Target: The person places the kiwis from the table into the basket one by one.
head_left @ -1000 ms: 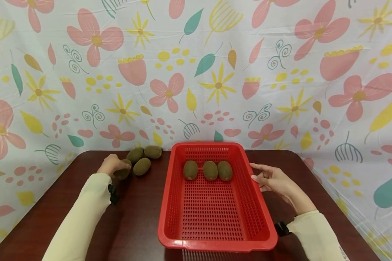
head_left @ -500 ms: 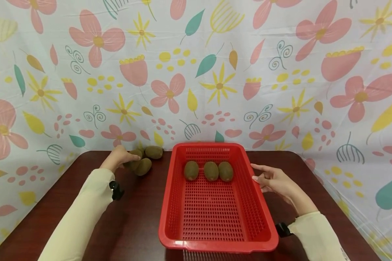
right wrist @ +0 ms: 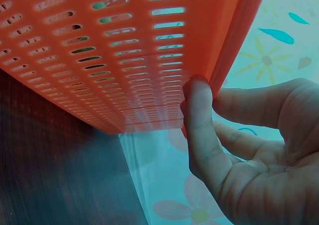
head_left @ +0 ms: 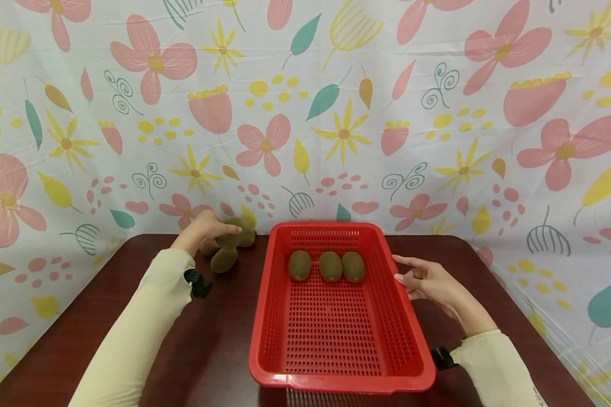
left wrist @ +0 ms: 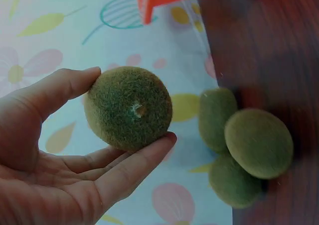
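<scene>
My left hand [head_left: 203, 229] pinches a brown fuzzy kiwi [left wrist: 129, 108] between thumb and fingertips, held raised above the table at the back left. Just below it lie several other kiwis; the nearest kiwi [head_left: 224, 260] shows fully, while the others are partly hidden by the hand and the held fruit in the head view. My right hand [head_left: 433, 285] grips the right rim of a red perforated plastic basket [head_left: 341, 383]. Three kiwis sit inside toward its far end: a left kiwi [head_left: 299, 265], a middle kiwi [head_left: 330, 266] and a right kiwi [head_left: 353, 267].
The dark reddish-brown table [head_left: 203, 339] carries the basket at its middle. Behind and along the sides hangs a white floral cloth [head_left: 305, 141], close to the table's back edge.
My left hand has moved right and up from the leftmost spot of the kiwi group, and a kiwi now rises with it. The right hand and basket hold their place.
</scene>
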`<state>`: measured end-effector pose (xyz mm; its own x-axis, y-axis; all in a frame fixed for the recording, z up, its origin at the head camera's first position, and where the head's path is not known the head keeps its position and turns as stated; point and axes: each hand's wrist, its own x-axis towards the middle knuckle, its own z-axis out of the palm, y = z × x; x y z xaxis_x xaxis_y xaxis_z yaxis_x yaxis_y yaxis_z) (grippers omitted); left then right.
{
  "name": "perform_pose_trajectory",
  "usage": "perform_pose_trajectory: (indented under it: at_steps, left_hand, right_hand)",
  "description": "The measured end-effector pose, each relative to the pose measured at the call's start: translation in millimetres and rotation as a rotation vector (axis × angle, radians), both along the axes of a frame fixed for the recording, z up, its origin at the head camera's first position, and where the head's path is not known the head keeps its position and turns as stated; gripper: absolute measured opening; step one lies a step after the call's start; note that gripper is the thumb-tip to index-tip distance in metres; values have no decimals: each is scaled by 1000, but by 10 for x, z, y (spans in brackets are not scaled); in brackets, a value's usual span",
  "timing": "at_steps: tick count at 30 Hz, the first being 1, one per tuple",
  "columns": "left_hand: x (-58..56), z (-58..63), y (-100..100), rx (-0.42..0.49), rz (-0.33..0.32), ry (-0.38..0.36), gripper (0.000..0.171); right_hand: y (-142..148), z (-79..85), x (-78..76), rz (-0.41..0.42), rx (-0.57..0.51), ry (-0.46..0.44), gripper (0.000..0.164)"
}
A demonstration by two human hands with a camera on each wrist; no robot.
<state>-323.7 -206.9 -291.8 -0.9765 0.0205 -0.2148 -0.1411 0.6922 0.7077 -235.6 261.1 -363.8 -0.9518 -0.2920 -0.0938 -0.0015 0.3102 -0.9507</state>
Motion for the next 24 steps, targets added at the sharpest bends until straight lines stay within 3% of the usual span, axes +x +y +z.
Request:
perform_pose_trajectory:
  at_steps: [11,13,17,19,24]
  left_hand:
    - [-48,128,429,204,-55,-19,37]
    - [-65,153,534,209,-74,-28,44]
    - [-73,244,777,191,-114,-48,76]
    - [-72,291,907,142,-128,-44,57]
    - [-77,353,1209,112,-171,-33,37]
  right_hand:
    - [5,-14,7,-7,2,-8,67]
    - [3,-12,12,-6,0,-7,67]
    - [1,-7,21,-7,-2,-7,67]
    - [0,-4,21,-7,-4,-6,67]
    - [1,1,9,-5,-9,-6,67]
